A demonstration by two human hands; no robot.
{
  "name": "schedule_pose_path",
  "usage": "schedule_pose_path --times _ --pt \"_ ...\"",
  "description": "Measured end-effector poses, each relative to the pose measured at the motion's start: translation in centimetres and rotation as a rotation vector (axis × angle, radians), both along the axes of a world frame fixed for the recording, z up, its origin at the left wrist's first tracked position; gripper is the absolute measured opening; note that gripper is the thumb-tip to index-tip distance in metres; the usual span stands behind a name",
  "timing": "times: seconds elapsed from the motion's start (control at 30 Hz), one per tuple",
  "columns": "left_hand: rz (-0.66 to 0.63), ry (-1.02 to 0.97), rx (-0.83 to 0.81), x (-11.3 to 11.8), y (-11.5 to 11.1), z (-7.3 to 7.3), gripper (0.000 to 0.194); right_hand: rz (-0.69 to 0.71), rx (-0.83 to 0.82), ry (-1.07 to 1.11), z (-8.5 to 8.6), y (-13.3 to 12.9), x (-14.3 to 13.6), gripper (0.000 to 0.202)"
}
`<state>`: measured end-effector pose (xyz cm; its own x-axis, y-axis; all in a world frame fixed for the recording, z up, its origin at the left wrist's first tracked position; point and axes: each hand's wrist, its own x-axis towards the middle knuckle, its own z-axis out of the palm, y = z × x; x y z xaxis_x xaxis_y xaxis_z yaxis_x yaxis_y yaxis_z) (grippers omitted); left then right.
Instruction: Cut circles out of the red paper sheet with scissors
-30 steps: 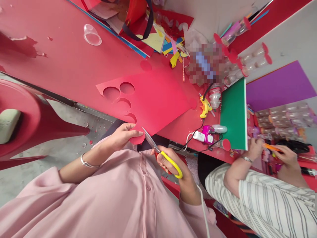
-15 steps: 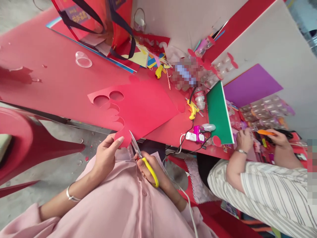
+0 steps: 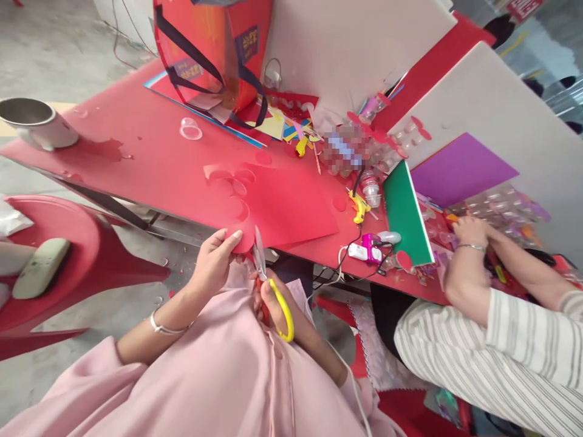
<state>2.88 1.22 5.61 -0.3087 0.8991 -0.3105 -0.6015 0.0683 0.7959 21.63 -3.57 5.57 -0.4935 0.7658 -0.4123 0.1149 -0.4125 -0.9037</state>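
Observation:
Between the thumb and fingers of my left hand (image 3: 216,258) is the near edge of a red paper sheet (image 3: 291,206). Round cut-outs scallop the sheet's left side, and the rest of it lies over the table edge. My right hand (image 3: 273,300) grips scissors (image 3: 285,309) with a yellow handle, their blades pointing up at the paper beside my left fingers. Part of the scissors' other handle is hidden by my fingers. Loose red paper circles (image 3: 263,158) lie beyond the sheet.
A white mug (image 3: 39,124) stands at the table's left end and a clear plastic cup (image 3: 190,128) lies behind the sheet. Farther back is a red bag (image 3: 214,54). On the right are a yellow glue gun (image 3: 359,207), a green board (image 3: 410,215) and a co-worker's hands (image 3: 471,233).
The view has swung left, bringing the mug into sight. The scissor blades look closer together at the paper. The co-worker's hands have come together, and the orange tool is no longer clearly seen.

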Motion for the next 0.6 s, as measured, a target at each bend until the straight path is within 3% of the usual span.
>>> schedule_pose_path --times 0.17,0.6 --pt "-0.020 -0.062 -0.049 -0.8 0.9 -0.2 0.043 -0.044 -0.062 0.104 -0.2 1.0 -2.1 0.085" --pt "-0.047 -0.081 -0.179 -1.7 1.6 -1.9 0.045 -0.058 -0.203 0.052 -0.7 2.8 -5.5 0.094"
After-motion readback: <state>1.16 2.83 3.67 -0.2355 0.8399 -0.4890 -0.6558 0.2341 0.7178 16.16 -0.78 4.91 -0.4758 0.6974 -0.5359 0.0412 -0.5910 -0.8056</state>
